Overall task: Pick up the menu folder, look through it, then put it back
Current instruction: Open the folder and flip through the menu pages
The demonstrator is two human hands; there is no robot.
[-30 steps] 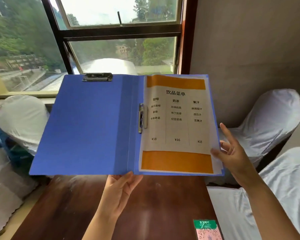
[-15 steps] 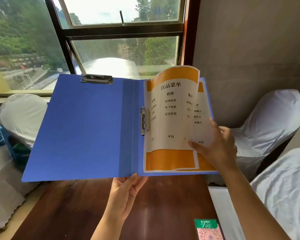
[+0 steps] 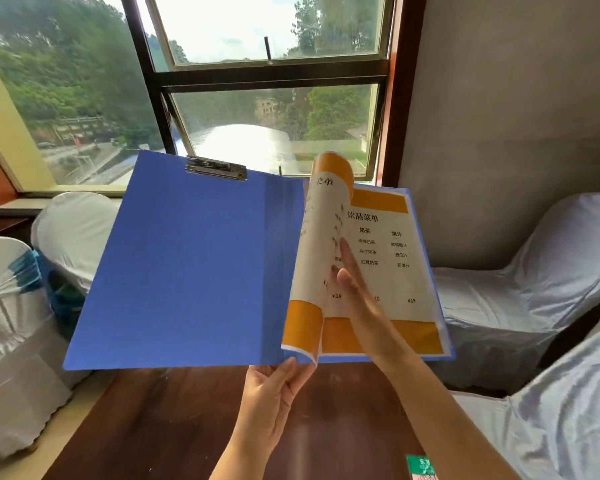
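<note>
The blue menu folder (image 3: 187, 265) is held open in the air above the dark wooden table (image 3: 174, 427). My left hand (image 3: 274, 393) grips its bottom edge near the spine. On the right half lie menu sheets with orange bands and printed drinks and prices. The top sheet (image 3: 317, 237) stands curled up and leftward. My right hand (image 3: 354, 289) lies flat, fingers extended, against the back of that lifted sheet, over the page beneath (image 3: 395, 258). A metal clip (image 3: 216, 168) sits at the top of the left cover.
Chairs in white covers stand at the left (image 3: 73, 230) and right (image 3: 520, 292) of the table. A large window (image 3: 271, 109) is straight ahead, a grey wall to its right. A small green and pink card (image 3: 421, 467) lies on the table's near right edge.
My right hand took the top sheet by its right edge and swept it leftward; the sheet now stands curled near the spine, showing a second menu page. The folder tilted slightly.
</note>
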